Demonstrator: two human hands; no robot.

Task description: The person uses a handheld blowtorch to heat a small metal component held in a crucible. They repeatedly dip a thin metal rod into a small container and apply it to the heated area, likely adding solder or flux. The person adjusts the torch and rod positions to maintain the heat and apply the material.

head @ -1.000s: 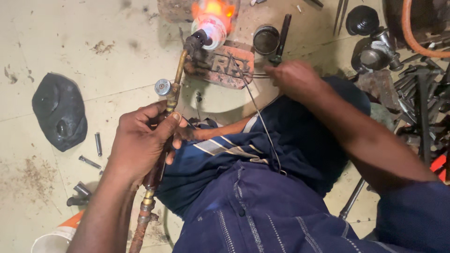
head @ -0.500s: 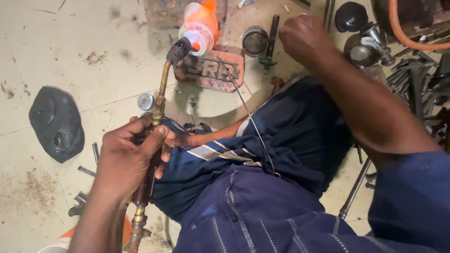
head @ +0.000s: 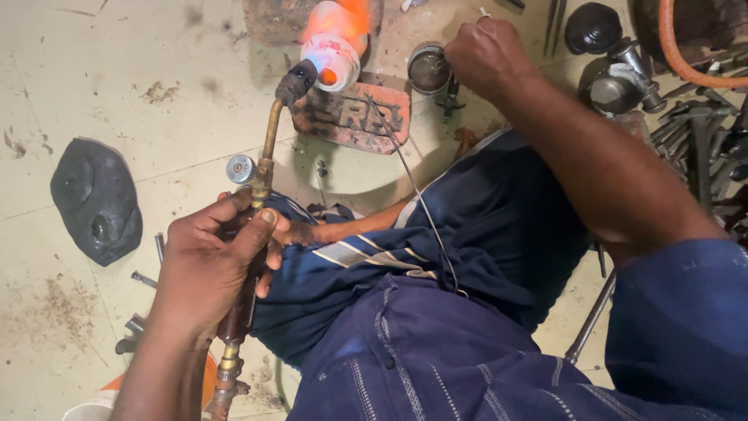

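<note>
the left hand (head: 206,269) is wrapped tight around the brass torch (head: 257,203), thumb lying along the handle just below the round valve knob (head: 241,168), and the lit tip throws its flame (head: 336,35) well beyond the fingers, above the rusty block (head: 351,117) on the floor. the right hand (head: 487,54) is curled shut over something i cannot make out, just beside the small round tin (head: 428,68), with a thin rod (head: 417,195) running back toward the lap. this looks like the heating step, and the next move likely calls for a steady flame and the rod fed in carefully.
</note>
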